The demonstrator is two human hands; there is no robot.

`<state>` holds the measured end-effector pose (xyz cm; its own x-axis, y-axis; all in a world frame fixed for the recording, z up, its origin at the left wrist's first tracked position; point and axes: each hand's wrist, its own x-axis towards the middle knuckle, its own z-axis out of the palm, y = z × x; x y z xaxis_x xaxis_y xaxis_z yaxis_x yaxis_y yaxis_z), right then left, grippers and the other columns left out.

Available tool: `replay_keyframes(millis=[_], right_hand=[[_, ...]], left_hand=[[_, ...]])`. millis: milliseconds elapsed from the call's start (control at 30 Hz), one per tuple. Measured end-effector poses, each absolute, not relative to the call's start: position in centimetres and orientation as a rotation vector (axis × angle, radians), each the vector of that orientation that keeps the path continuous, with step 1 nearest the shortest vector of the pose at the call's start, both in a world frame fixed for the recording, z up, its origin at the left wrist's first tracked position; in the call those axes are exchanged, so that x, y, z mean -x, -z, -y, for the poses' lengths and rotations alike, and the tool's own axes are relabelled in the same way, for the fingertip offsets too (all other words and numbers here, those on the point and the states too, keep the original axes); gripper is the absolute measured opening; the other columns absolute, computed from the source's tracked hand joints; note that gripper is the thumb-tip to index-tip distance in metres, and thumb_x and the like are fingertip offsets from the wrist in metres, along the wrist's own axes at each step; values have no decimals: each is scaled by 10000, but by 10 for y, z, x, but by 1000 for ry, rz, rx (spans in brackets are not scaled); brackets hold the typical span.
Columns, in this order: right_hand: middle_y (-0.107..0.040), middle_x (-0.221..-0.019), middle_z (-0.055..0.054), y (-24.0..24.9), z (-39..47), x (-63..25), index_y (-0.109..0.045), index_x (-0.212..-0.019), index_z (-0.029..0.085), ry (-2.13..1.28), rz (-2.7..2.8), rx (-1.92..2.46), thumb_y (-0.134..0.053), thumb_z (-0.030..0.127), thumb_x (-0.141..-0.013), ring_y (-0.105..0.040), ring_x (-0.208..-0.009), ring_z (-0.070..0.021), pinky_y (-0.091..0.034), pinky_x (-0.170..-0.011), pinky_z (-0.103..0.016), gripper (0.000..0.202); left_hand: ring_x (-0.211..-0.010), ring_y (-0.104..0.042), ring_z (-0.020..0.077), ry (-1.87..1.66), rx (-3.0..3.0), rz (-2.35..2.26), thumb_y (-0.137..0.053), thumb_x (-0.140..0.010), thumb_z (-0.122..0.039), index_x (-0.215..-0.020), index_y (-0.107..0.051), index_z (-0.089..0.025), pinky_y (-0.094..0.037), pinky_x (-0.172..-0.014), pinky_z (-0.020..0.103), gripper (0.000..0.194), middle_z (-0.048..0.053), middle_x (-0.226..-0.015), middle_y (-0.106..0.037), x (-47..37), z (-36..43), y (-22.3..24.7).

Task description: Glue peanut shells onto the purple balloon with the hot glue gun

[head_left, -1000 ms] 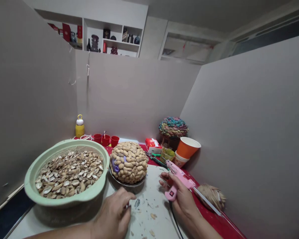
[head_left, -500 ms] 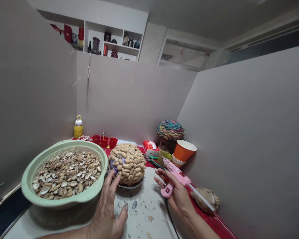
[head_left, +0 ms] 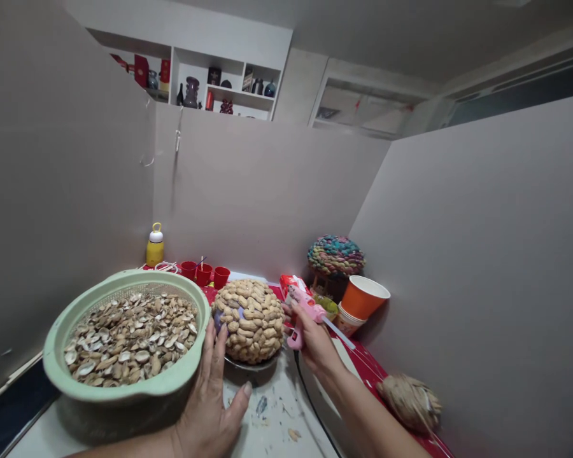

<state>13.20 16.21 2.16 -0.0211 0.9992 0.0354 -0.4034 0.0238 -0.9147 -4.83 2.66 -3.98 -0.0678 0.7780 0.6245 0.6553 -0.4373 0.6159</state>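
A round form covered in peanut shells (head_left: 253, 324) rests on a metal dish, with purple showing through gaps on its left. My left hand (head_left: 214, 388) has its fingers spread, the fingertips at the ball's lower left side, beside the basin. Wrapped round a pink glue gun (head_left: 307, 304) is my right hand (head_left: 310, 337), close to the ball's right side. A clear glue stick sticks out of the gun's back and a black cord hangs below. Left of the ball, a green basin (head_left: 172, 381) holds many loose shell halves (head_left: 128, 343).
Red cups (head_left: 221, 277) and a yellow bottle (head_left: 155, 249) stand at the back left. At the right are a multicoloured woven ball (head_left: 337, 254), an orange paper cup (head_left: 358, 302) and a twine bundle (head_left: 408, 401). Grey panels enclose the table.
My right hand has moved left and forward with the glue gun, nearer the shell-covered ball. My left fingers are closer to its side. The whole view has shifted slightly.
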Motion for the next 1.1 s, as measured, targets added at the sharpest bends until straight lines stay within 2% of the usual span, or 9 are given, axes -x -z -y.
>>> replay_keyframes(millis=[67,167,300,500,633,867,1100], right_hand=[[-699,-688,-11,-18,-162,-131,-707,-809,160,-1407,951,858,-832,395,-638,-623,-561,-143,-458,-440,-201,316],[-676,-647,10,-14,-162,-131,-686,-761,169,-1427,954,838,-825,360,-644,-593,-530,-128,-433,-434,-194,265],[-689,-679,6,-11,-162,-136,-685,-747,170,-1468,937,816,-819,333,-644,-623,-591,-131,-489,-520,-195,235],[-740,-810,-13,-5,-162,-138,-712,-844,184,-1512,918,795,-824,325,-624,-693,-738,-188,-553,-589,-238,285],[-749,-964,-32,1,-165,-137,-713,-885,180,-1514,925,781,-809,309,-652,-707,-835,-201,-572,-657,-249,283],[-746,-1034,-54,14,-173,-144,-715,-986,180,-1539,930,809,-783,317,-692,-692,-980,-254,-580,-800,-325,331],[-749,-1021,-27,15,-175,-148,-718,-950,209,-1515,925,824,-791,299,-671,-684,-1011,-265,-590,-814,-342,303]], left_hand=[[-1489,-55,324,-1523,-2073,-1580,-518,-875,-113,-1531,53,-322,-162,-1155,615,895,128,-1640,23,49,-28,41],[-1489,-70,324,-1519,-2113,-1554,-501,-881,-121,-1531,49,-307,-194,-1152,610,872,137,-1637,-4,50,-29,41],[-1486,-84,334,-1530,-2176,-1519,-507,-862,-121,-1536,20,-277,-224,-1148,597,870,138,-1636,-23,50,-28,40],[-1478,-111,369,-1484,-2417,-1411,-564,-746,-69,-1542,-14,-231,-263,-1136,589,981,155,-1633,-47,49,-26,42],[-1477,-65,399,-1374,-2593,-1341,-561,-650,-29,-1543,-21,-225,-257,-1123,618,1062,113,-1639,63,47,-27,46],[-1461,-35,453,-1300,-2750,-1293,-604,-590,-53,-1545,-50,-231,-264,-1102,635,1118,94,-1617,208,37,-30,55],[-1458,-25,453,-1259,-2830,-1342,-601,-606,-82,-1545,-68,-209,-259,-1099,625,1086,125,-1614,199,36,-26,55]])
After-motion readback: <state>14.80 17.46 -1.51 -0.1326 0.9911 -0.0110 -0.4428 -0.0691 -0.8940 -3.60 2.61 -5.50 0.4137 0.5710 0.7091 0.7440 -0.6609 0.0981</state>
